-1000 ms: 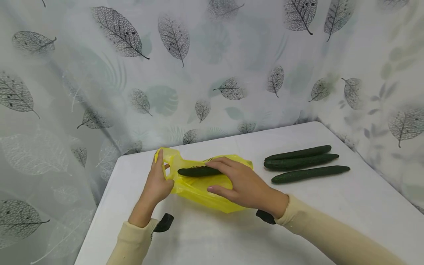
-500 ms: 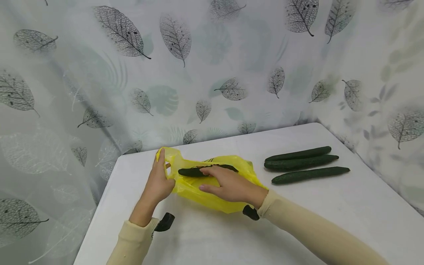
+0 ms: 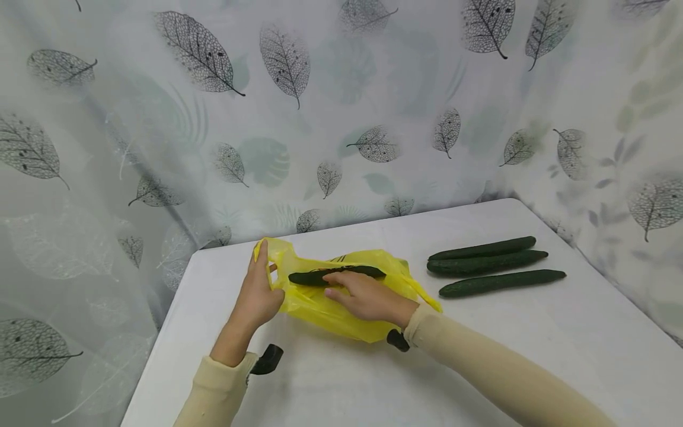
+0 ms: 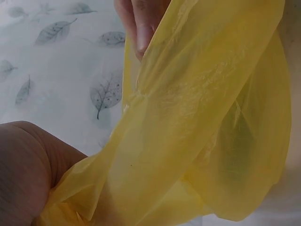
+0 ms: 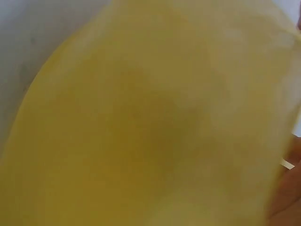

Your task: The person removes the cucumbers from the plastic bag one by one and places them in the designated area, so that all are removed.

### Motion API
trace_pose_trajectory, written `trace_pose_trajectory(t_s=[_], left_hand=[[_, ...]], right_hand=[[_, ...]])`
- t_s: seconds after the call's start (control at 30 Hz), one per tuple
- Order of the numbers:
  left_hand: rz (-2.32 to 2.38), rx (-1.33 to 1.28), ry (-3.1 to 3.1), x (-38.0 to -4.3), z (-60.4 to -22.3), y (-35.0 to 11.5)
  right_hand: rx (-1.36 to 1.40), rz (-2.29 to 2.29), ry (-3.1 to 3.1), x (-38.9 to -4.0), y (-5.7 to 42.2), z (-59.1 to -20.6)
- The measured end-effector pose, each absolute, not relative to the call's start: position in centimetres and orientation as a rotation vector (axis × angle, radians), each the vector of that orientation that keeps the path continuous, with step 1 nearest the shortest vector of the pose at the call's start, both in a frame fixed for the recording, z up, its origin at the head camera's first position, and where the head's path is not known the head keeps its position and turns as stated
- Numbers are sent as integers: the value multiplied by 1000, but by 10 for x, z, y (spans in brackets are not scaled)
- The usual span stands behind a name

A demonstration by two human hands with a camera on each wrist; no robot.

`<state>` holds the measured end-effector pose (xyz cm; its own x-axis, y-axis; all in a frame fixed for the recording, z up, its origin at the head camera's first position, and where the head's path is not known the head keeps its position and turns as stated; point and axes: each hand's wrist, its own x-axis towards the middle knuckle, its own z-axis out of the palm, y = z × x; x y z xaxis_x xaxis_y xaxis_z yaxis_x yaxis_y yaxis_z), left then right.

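A yellow plastic bag (image 3: 315, 308) lies on the white table with its mouth toward the left. My left hand (image 3: 257, 296) holds the bag at its mouth, fingers up at the handle loop and thumb lower on the plastic. The left wrist view shows that thumb (image 4: 28, 165) beside bunched film. A dark green cucumber (image 3: 306, 277) lies lengthwise in the bag's opening. Over it is my right hand (image 3: 365, 293), fingertips at the cucumber's near side and thumb apart below. Yellow film fills the right wrist view, where part of a hand (image 5: 287, 197) shows at the edge.
To the right lie three more cucumbers: a far one (image 3: 485, 248), a middle one (image 3: 491, 263) and a nearer one (image 3: 501, 283). A leaf-patterned curtain (image 3: 331, 118) stands behind the white table (image 3: 331, 379) and along both sides.
My right hand has slid left and down along the cucumber, uncovering its right end and the bag's right side. The left hand and the cucumber have hardly moved.
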<state>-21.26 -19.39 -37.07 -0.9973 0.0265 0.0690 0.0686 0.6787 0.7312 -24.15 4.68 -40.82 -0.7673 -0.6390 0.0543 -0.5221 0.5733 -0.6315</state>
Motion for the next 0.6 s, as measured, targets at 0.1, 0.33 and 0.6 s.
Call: trace_pose_trajectory(t_s=[0.1,0.33,0.6], left_hand=[[-1229,-76,-2836,-213,-371,-194],[-1235,-80,-2828,-213,-369,-193],[-1219,-101,-2821,-213,-372,-194]], right_hand=[[-988,-904,2668,-247,46,-414],[-1020,-708,2788,-256,47,-424],[-1085,-517,2850,-260,47,-434]])
